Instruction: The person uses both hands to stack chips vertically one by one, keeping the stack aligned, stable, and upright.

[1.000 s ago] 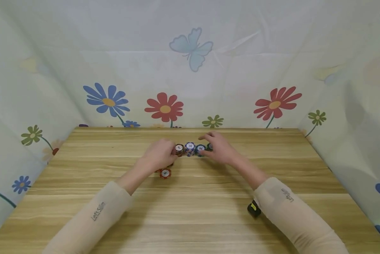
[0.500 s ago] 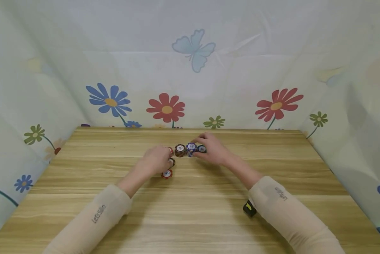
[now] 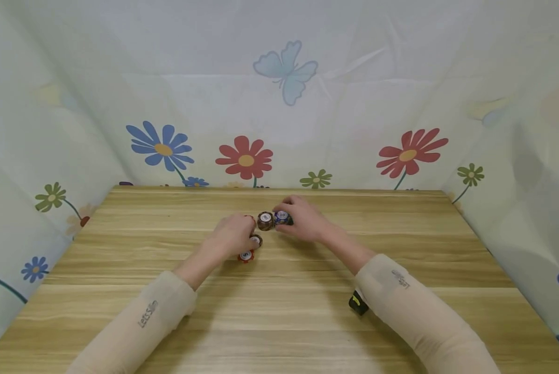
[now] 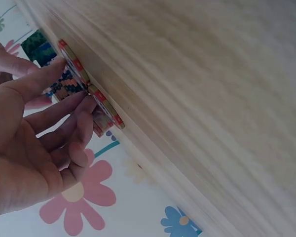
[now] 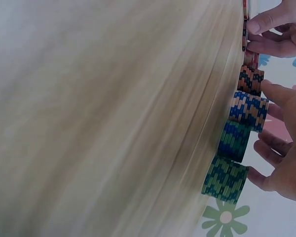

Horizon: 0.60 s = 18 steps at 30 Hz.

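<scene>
Several stacks of poker chips stand in a row on the table in the head view: a brown-orange stack (image 3: 265, 220), then a blue stack (image 3: 282, 217). My left hand (image 3: 232, 235) pinches a single dark poker chip (image 3: 257, 240) between thumb and finger, close to a flat red chip (image 3: 246, 256) and some partly hidden red chips (image 4: 102, 122). My right hand (image 3: 301, 220) holds the blue stack, thumb in front and fingers behind. Beyond it are a blue-green stack (image 5: 234, 140) and a green stack (image 5: 225, 178), both mostly hidden from the head view. Its little finger reaches the green stack's top.
The wooden table (image 3: 279, 311) has a patterned cloth backdrop (image 3: 190, 78) behind it and along both sides. A small black device (image 3: 357, 302) with a yellow mark is at the right wrist.
My right hand has moved left along the row, from the green stacks to the blue one. The dark chip by my left thumb has shifted slightly right.
</scene>
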### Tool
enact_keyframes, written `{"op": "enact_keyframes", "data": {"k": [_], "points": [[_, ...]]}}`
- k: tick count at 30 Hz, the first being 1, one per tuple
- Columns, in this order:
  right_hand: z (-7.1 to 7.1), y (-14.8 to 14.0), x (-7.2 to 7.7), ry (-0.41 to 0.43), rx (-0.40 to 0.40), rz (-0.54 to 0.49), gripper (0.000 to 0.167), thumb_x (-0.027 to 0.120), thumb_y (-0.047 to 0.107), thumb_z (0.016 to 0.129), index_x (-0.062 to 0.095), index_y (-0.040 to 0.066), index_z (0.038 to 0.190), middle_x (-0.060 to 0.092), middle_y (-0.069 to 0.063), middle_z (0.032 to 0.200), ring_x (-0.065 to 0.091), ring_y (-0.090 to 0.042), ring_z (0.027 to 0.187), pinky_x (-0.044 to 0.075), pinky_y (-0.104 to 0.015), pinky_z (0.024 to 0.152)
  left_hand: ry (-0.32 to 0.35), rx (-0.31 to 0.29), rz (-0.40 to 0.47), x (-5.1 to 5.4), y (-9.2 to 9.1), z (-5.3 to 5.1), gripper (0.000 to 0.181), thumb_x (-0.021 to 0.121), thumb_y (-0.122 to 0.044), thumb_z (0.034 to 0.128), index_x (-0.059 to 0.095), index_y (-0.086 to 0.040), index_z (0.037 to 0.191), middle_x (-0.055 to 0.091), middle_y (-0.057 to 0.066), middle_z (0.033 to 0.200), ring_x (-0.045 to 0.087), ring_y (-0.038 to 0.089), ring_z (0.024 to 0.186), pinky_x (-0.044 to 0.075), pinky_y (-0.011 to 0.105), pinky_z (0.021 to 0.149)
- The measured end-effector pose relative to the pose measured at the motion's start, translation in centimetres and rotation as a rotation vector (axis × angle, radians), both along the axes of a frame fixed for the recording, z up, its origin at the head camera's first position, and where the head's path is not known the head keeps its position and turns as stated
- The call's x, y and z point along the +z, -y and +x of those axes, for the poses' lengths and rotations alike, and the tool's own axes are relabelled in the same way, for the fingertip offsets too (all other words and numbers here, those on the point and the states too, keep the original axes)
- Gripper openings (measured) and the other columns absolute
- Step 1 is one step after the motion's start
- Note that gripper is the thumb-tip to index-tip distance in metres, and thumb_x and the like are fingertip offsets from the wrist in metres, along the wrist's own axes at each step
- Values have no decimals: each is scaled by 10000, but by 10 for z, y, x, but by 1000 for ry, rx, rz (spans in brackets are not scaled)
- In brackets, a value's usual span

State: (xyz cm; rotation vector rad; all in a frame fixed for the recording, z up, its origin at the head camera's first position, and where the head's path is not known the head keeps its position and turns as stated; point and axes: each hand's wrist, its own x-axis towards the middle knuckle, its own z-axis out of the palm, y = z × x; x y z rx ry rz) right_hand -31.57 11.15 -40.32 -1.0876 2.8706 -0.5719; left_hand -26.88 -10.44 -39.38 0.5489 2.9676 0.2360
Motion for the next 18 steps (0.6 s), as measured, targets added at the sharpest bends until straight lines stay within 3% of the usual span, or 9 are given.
{"op": "enact_keyframes", "data": {"k": [9,18], "points": [[-2,14,2,30,-32,68,466,739,323,972,634,128,1382,536,-145,1387,465,-331,1312,410,-582,1036,11,-7,-32,-1,-3,1,359,868,-319,842,595,-118,722,585,-3,717,576,156,642,489,349,587],[-7,22,-5,18,-51,87,466,742,349,968,636,125,1363,530,-139,1394,463,-338,1323,413,-588,1033,48,-3,1,-1,-4,3,324,835,-269,870,608,-107,704,591,5,704,562,154,610,455,301,532]]}}
